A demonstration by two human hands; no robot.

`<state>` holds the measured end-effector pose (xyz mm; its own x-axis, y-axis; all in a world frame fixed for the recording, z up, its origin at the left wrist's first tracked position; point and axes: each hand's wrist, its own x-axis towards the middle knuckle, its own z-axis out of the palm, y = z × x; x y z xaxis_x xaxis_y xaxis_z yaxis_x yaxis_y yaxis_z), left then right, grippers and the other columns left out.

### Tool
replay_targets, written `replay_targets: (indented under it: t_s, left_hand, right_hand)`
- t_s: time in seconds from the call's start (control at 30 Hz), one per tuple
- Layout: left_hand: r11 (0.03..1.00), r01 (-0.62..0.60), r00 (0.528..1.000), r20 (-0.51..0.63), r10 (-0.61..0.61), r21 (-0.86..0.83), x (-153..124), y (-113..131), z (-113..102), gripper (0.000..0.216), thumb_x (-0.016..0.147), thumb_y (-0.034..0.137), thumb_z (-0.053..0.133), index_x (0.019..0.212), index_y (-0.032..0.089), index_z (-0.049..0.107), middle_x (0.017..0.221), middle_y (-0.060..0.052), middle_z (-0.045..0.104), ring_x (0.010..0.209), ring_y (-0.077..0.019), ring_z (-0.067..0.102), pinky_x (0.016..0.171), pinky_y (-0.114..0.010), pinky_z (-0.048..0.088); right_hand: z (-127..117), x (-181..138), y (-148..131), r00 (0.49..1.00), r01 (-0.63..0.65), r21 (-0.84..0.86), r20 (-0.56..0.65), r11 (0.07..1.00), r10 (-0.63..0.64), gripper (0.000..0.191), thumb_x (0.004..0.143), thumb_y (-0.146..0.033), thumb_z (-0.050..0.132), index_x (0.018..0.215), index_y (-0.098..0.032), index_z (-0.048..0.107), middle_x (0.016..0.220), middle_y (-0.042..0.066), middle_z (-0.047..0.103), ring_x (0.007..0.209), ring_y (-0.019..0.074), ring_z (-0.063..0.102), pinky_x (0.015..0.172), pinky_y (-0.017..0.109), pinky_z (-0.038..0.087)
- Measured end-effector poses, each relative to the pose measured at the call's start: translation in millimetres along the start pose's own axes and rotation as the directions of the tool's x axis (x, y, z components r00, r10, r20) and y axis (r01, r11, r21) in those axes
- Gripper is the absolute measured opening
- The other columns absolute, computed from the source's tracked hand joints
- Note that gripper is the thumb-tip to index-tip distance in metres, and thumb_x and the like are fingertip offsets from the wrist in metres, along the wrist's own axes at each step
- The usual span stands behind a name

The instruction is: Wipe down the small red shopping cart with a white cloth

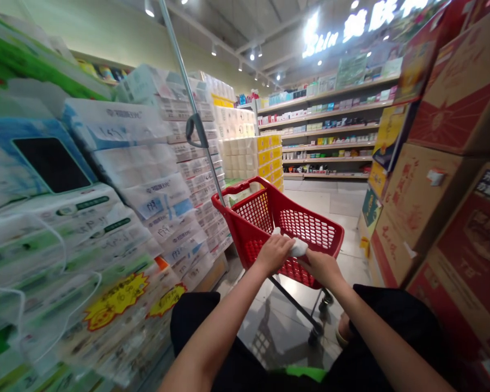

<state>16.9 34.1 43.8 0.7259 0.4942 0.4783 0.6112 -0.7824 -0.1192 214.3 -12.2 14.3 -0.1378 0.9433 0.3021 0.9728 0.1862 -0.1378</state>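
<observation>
A red cart is seen at the centre of the frame, in a shop aisle. Its near rim is held by both hands. The left hand is curled shut over a white cloth lying on that rim. The grip of the right hand is closed on the rim just beside it, touching the cloth's end. Stacked tissue packs press close on the left edge and cardboard boxes on the right. A slanted metal pole is met at the cart's far left corner. Open floor is left ahead, up to the shelves at upper centre.
</observation>
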Motion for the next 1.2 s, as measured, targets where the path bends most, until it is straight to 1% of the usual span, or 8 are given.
replay_targets:
  t_s: [0.17,0.33,0.53,0.67,0.8,0.9,1.03,1.2]
  left_hand:
    - [0.999,-0.007,1.0,0.021,0.006,0.036,2,-5,2,0.046,0.097,0.03,0.041,0.143,0.033,0.038,0.126,-0.006,0.053,0.111,-0.0233,0.049,0.106,-0.044,0.035]
    - [0.987,0.073,0.995,0.053,-0.081,0.145,-15,-63,-3,0.05,0.094,0.014,0.04,0.138,0.038,0.044,0.123,-0.003,0.054,0.116,-0.0216,0.046,0.112,-0.043,0.03]
    - [0.933,0.313,0.948,-0.116,-0.295,0.181,-39,-104,-22,0.041,0.091,0.018,0.047,0.131,0.029,0.052,0.133,-0.006,0.048,0.136,-0.0265,0.03,0.119,-0.05,0.015]
    - [0.905,0.413,0.898,-0.212,-0.385,0.104,-26,-55,-3,0.036,0.089,0.028,0.051,0.124,0.023,0.054,0.127,-0.009,0.05,0.135,-0.0303,0.031,0.119,-0.057,0.01]
    - [0.947,0.322,0.924,-0.224,-0.311,0.01,-2,26,31,0.042,0.09,0.039,0.052,0.128,0.023,0.051,0.125,-0.01,0.051,0.131,-0.0299,0.035,0.118,-0.058,0.014]
    - [0.968,0.251,0.944,-0.22,-0.247,-0.01,7,53,42,0.049,0.091,0.048,0.049,0.132,0.022,0.048,0.126,-0.011,0.051,0.131,-0.0304,0.037,0.118,-0.057,0.017]
    - [0.996,0.027,0.994,-0.108,-0.017,0.088,-3,13,26,0.04,0.095,0.035,0.046,0.134,0.026,0.047,0.125,-0.006,0.054,0.134,-0.025,0.037,0.119,-0.046,0.021]
    - [0.952,0.2,0.978,-0.112,-0.178,0.232,-37,-79,-15,0.038,0.093,0.026,0.047,0.131,0.025,0.05,0.129,-0.007,0.053,0.135,-0.0246,0.037,0.12,-0.047,0.019]
  right_hand:
    - [7,1,17,0.995,0.033,-0.054,-0.095,0.998,-0.038,0.036,0.091,-0.055,0.044,0.095,-0.023,0.06,0.079,0.005,0.07,0.067,0.0197,0.064,0.053,0.027,0.027]
    - [12,0,27,0.968,0.104,-0.085,-0.22,0.991,-0.121,0.038,0.093,-0.056,0.041,0.086,-0.022,0.056,0.072,0.004,0.066,0.064,0.0182,0.061,0.054,0.028,0.023]
    - [18,0,30,0.94,0.162,-0.095,-0.287,0.982,-0.183,0.039,0.095,-0.054,0.039,0.081,-0.02,0.054,0.069,0.005,0.064,0.063,0.0174,0.058,0.056,0.028,0.024]
    - [21,-1,29,0.922,0.159,-0.119,-0.338,0.98,-0.19,0.039,0.094,-0.053,0.042,0.08,-0.019,0.056,0.067,0.004,0.063,0.06,0.0157,0.056,0.056,0.028,0.024]
    - [25,0,31,0.895,0.195,-0.109,-0.387,0.975,-0.223,0.035,0.094,-0.048,0.046,0.084,-0.018,0.06,0.067,0.004,0.064,0.059,0.0154,0.057,0.056,0.028,0.027]
    - [25,0,37,0.877,0.246,-0.093,-0.402,0.965,-0.263,0.03,0.094,-0.04,0.046,0.089,-0.016,0.062,0.07,0.006,0.066,0.062,0.0161,0.059,0.058,0.028,0.03]
    - [21,-2,43,0.869,0.274,-0.102,-0.399,0.956,-0.292,0.033,0.094,-0.046,0.047,0.089,-0.016,0.061,0.073,0.006,0.066,0.063,0.016,0.059,0.058,0.028,0.029]
    - [16,-2,45,0.873,0.251,-0.136,-0.395,0.958,-0.285,0.038,0.093,-0.052,0.048,0.077,-0.019,0.056,0.063,0.002,0.06,0.058,0.0139,0.055,0.057,0.027,0.025]
